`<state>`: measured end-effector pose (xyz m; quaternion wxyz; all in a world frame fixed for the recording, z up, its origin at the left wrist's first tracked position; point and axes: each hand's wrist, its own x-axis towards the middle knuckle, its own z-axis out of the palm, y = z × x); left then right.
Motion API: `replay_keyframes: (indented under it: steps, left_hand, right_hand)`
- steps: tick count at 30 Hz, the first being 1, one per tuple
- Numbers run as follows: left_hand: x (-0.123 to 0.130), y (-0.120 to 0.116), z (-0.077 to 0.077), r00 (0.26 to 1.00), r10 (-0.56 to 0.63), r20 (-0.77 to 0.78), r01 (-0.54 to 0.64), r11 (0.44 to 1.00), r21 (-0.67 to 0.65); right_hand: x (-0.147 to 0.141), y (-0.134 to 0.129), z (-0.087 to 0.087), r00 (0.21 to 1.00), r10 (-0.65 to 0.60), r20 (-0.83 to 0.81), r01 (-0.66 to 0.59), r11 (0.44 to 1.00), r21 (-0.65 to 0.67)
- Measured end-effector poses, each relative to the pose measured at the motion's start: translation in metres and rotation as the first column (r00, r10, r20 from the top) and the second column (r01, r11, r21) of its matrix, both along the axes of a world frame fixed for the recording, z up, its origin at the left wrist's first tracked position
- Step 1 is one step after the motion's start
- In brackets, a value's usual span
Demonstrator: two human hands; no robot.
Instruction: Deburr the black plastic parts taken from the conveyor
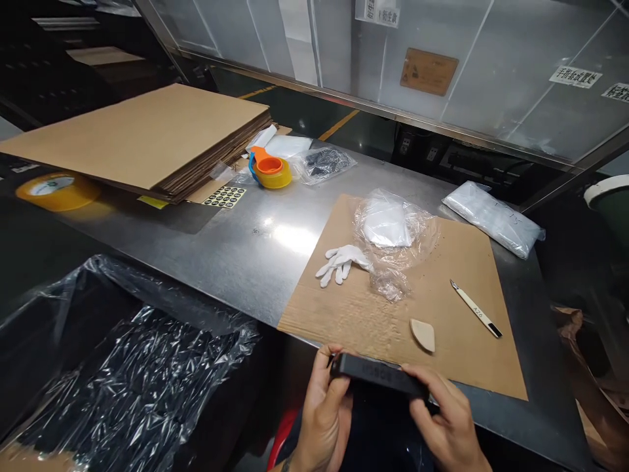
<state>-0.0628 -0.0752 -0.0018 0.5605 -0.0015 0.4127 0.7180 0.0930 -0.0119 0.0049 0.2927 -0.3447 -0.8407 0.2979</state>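
Observation:
A black oblong piece [381, 376] with faint raised lettering on its face is held level at the table's front edge. My left hand [325, 410] grips its left end between thumb and fingers. At the opposite end, my right hand [445, 410] closes on it with the thumb below. Just beyond lies a cardboard sheet [344, 318], bearing a beige quarter-round pad [423, 335] and a white-handled craft knife [476, 308]. Farther back on it are a white glove [341, 262] and a crumpled clear bag [422, 229] with white material inside.
Stacked cardboard sheets [162, 137] occupy the table's left, near an orange tape dispenser [270, 172] and a sticker sheet [225, 196]. A plastic-wrapped packet [494, 217] lies at right. Black plastic-wrapped contents [132, 387] fill a container below left. A metal-framed panel [334, 52] spans the back.

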Motion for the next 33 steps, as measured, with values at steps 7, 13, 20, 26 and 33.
replay_keyframes:
  steps: [7,13,20,26,33]
  left_hand:
    - [-0.009,-0.013,-0.005,0.911,-0.251,-0.328,0.261,0.965,-0.013]
    - [-0.013,-0.012,0.004,0.856,-0.275,-0.438,0.31,0.951,0.011]
    - [-0.015,-0.017,-0.003,0.843,-0.298,-0.447,0.337,0.942,0.007]
    - [-0.017,-0.02,-0.006,0.848,-0.286,-0.446,0.316,0.949,-0.006]
    - [-0.02,-0.018,0.006,0.881,-0.254,-0.4,0.262,0.964,-0.036]
  right_hand:
    - [0.012,0.016,0.009,1.0,-0.004,-0.02,0.007,0.987,0.159]
    - [0.009,0.021,0.01,1.0,0.007,-0.014,-0.005,0.989,0.151]
    - [-0.001,0.03,0.012,1.0,-0.002,0.01,0.001,1.0,0.028]
    - [-0.009,0.038,0.012,1.0,0.009,0.015,-0.009,1.0,-0.018]
    - [-0.021,0.046,0.011,0.999,0.026,0.036,-0.025,0.999,-0.031]
